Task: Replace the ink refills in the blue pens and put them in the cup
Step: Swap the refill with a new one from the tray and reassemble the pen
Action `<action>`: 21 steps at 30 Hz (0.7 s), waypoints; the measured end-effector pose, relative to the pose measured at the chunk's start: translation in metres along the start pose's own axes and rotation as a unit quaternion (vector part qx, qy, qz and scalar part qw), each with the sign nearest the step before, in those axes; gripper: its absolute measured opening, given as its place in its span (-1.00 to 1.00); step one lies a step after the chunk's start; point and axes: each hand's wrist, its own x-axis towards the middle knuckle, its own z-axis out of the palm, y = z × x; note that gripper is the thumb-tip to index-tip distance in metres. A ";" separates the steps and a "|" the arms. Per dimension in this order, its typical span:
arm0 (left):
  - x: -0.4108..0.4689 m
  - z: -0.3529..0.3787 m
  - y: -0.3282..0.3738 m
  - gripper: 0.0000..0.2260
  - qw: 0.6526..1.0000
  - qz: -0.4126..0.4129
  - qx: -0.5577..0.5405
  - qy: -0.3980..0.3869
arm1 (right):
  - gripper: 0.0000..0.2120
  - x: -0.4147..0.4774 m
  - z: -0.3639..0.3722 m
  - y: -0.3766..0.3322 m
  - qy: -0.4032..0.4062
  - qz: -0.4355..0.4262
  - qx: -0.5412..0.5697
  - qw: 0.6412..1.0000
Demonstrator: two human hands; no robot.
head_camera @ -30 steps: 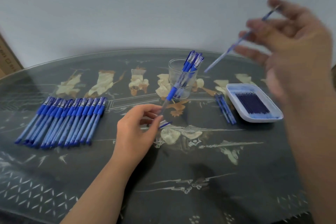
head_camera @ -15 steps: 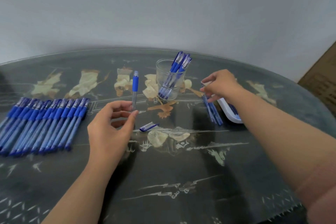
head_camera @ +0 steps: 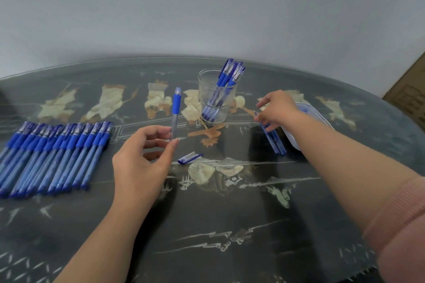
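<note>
At centre frame the left hand (head_camera: 142, 158) pinches the lower end of a clear pen barrel with a blue grip (head_camera: 176, 112), held upright. Its loose blue cap (head_camera: 189, 158) lies just right of that hand on the dark inlaid table (head_camera: 230, 225). Behind them stands a clear glass cup (head_camera: 217, 96) holding blue pens. At centre right, the right hand (head_camera: 276, 108) rests its curled fingers on a small pile of thin blue refills (head_camera: 274, 142) beside a white plastic tray (head_camera: 308, 112); whether it grips one cannot be told. A row of capped blue pens (head_camera: 53, 156) lies at left.
</note>
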 end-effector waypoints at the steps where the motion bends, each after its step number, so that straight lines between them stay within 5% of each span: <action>1: 0.000 0.000 0.000 -0.82 1.000 0.000 0.001 0.000 | -0.65 0.000 0.000 0.000 -0.003 0.000 -0.008 1.000; 21: 0.000 -0.001 0.003 -0.82 1.000 -0.003 0.005 -0.010 | -0.66 -0.002 -0.001 0.005 0.037 -0.057 -0.171 0.983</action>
